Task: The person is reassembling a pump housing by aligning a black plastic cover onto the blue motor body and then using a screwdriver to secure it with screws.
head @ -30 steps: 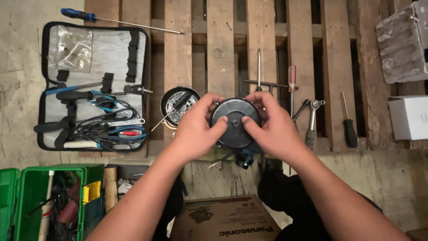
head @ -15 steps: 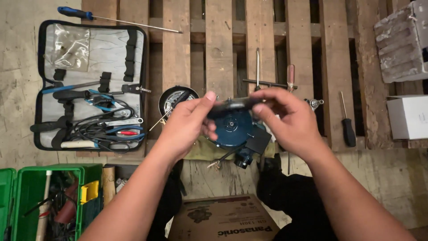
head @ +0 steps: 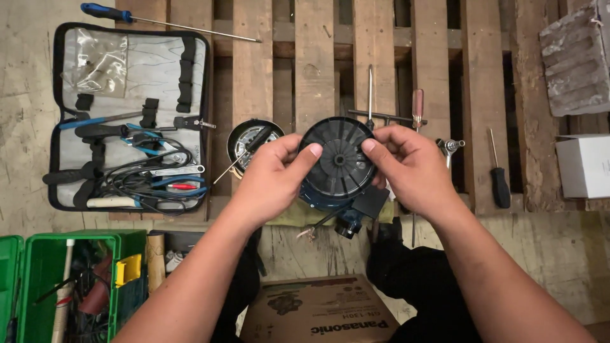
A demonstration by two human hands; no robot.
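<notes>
My left hand (head: 270, 181) and my right hand (head: 406, 168) both grip a round black plastic cover (head: 338, 159) with radial ribs. I hold it tilted up toward me, thumbs on its face. Right under it sits a dark blue motor housing (head: 330, 200) with a black box on its side and short wires hanging below. Both rest above a wooden pallet (head: 314, 70).
A round metal motor part (head: 251, 140) lies left of my hands. An open tool pouch (head: 127, 117) holds pliers, screwdrivers and wires. More screwdrivers (head: 499, 178) lie right. A green toolbox (head: 70, 286), a cardboard box (head: 318, 311) and a white box (head: 584, 165) are nearby.
The black cover has come off the blue housing and has been turned up, so its ribbed face now points at me. My hands shifted slightly up with it.
</notes>
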